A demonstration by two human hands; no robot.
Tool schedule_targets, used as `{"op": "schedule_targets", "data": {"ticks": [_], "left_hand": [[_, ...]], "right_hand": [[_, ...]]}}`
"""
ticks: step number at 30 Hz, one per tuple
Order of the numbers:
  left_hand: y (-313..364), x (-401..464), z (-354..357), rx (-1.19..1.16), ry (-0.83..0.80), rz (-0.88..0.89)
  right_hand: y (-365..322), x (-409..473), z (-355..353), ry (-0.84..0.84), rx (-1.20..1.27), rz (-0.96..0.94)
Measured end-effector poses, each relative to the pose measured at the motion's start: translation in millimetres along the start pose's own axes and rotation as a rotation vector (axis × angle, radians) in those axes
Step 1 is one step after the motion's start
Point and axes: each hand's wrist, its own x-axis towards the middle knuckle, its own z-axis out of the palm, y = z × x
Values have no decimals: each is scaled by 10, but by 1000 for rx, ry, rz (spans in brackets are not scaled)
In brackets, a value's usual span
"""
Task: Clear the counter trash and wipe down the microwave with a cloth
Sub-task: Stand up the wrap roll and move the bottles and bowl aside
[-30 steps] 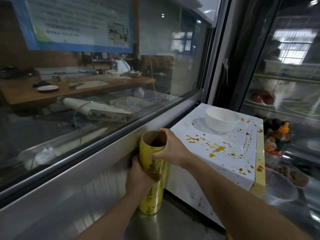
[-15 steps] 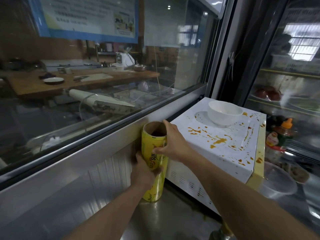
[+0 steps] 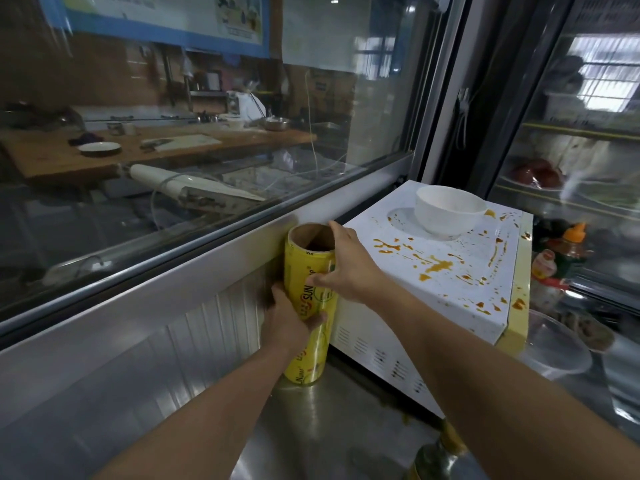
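Observation:
A yellow roll of cling film stands upright on the steel counter, against the window ledge and just left of the white microwave. My left hand grips the roll's lower middle. My right hand holds its upper part, fingers over the rim and thumb on the front. Orange-brown sauce is splattered over the microwave's top, where a white bowl sits near the back.
A large glass window runs along the left. A glass-door fridge stands at the right. Beside the microwave are a sauce bottle, a jar and clear plastic containers. A bottle top shows at the bottom edge.
The view has drifted a little; the roll now stands slightly lower and closer to the microwave's side. Both hands keep their hold on it.

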Motion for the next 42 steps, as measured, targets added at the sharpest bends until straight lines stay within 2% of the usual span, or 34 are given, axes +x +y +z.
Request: {"op": "schedule_targets", "data": {"ticks": [10, 23, 34, 42], "left_hand": [[44, -170, -133, 30, -16, -35], [196, -1104, -276, 77, -30, 25], [287, -1890, 72, 57, -207, 142], [63, -2248, 499, 21, -317, 121]], "right_hand": [[78, -195, -166, -20, 17, -28], [247, -1077, -527, -70, 8, -70], [486, -2071, -752, -40, 13, 100], [687, -2739, -691, -29, -16, 217]]}}
